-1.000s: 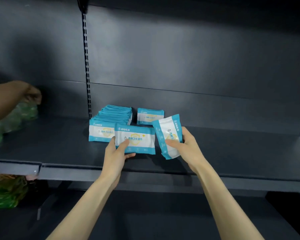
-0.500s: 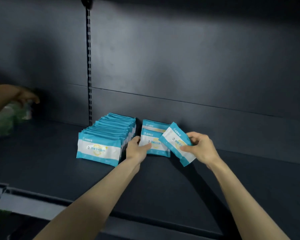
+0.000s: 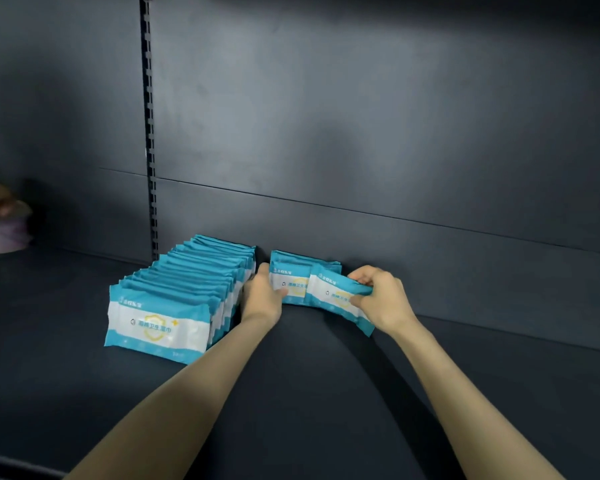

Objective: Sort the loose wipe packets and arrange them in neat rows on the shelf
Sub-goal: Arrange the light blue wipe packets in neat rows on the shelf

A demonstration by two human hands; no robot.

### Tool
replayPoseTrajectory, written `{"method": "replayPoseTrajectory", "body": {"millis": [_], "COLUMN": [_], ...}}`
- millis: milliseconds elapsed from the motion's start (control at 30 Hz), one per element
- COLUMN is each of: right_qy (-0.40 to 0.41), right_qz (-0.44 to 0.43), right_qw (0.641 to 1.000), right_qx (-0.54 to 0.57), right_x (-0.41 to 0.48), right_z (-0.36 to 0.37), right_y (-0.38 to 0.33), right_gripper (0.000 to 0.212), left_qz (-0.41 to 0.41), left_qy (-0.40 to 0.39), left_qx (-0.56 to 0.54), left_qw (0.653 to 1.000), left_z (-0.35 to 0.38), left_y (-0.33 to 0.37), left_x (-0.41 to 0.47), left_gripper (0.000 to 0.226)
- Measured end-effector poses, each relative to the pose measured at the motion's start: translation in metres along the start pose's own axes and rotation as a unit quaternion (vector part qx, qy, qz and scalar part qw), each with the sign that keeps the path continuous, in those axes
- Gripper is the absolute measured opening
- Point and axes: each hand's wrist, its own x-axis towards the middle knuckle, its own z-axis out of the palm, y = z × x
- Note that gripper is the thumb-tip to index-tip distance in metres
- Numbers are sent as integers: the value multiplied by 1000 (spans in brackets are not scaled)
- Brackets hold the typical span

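On the dark metal shelf (image 3: pixel 326 403) a long row of teal-and-white wipe packets (image 3: pixel 201 289) stands on edge, running from the back panel (image 3: pixel 361 133) toward the viewer at about eight o'clock from the middle of the view. Its frontmost packet (image 3: pixel 156 327) faces forward with its printed label upright. At three o'clock of that row, with a narrow gap between, a short row (image 3: pixel 288 271) of only a few of the same packets stands against the back panel. The left hand (image 3: pixel 262 299) sits in that gap and holds the left end of the short row. Its thumb lies across the front face, and its fingers are hidden behind the packets. The right hand (image 3: pixel 381 299), at three o'clock of the left and apart from it, pinches a loose packet (image 3: pixel 336 296) by its right end, fingers over the top edge and thumb on the front. This packet tilts down to the right and overlaps the front of the short row. A slotted upright (image 3: pixel 149 133) rises at twelve o'clock of the long row. Far off at nine o'clock, at the frame's edge, lies a blurred pale object (image 3: pixel 4 233), possibly another kind of pack with someone's hand above it; the view is too smeared to tell.
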Motion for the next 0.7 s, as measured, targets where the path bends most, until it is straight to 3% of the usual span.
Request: {"method": "replayPoseTrajectory", "body": {"millis": [200, 300, 467, 600, 700], "right_qy": [34, 20, 15, 33, 49], "right_qz": [2, 19, 24, -21, -54], "right_qw": [999, 998, 998, 996, 990], "right_qx": [-27, -51, -53, -86, -123], "right_x": [5, 5, 9, 11, 16], "right_z": [7, 6, 8, 20, 29], "right_y": [3, 4, 2, -6, -12], "right_gripper": [34, 40, 30, 38, 39], "left_qz": [29, 45, 75, 138, 194], "left_qy": [22, 25, 2, -38, -73], "left_qx": [104, 115, 124, 203, 327], "left_qw": [994, 992, 989, 969, 922], "left_z": [-1, -2, -12, -30, -50], "left_y": [3, 3, 9, 25, 39], "left_x": [0, -4, -14, -9, 6], "left_gripper": [47, 60, 82, 63, 48]}}
